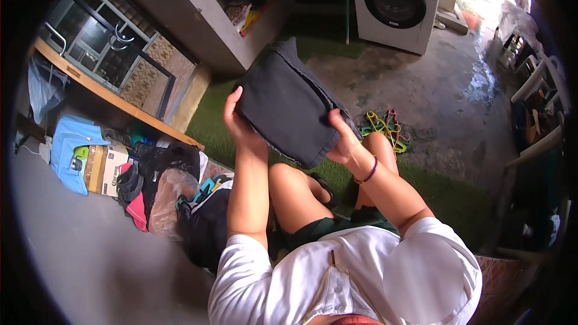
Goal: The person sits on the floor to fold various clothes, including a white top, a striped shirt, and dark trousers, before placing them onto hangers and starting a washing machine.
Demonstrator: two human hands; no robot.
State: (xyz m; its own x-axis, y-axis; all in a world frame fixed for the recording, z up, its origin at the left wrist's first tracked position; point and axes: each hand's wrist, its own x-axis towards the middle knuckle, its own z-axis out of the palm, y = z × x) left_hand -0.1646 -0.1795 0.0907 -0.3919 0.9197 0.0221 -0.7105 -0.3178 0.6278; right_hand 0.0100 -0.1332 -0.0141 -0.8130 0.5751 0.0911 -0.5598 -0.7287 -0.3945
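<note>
A folded dark grey cloth garment [289,104] is held up in front of me, above my knees. My left hand [244,122] grips its left edge, with the thumb on the face of the cloth and the fingers hidden behind. At the lower right corner, my right hand [344,140] holds the folded layers, thumb on top; a thin band circles that wrist. Frayed or raw edges show along the fold. Dark clothes [205,225] lie in a pile to the left of my legs, beside a crumpled clear plastic bag [169,203].
Several coloured hangers [388,128] lie on the floor beyond my right knee. Green artificial turf [433,185] runs under my feet. A white washing machine [395,4] stands farther back. On the left are a cardboard box [113,169] and a light blue cloth [74,144].
</note>
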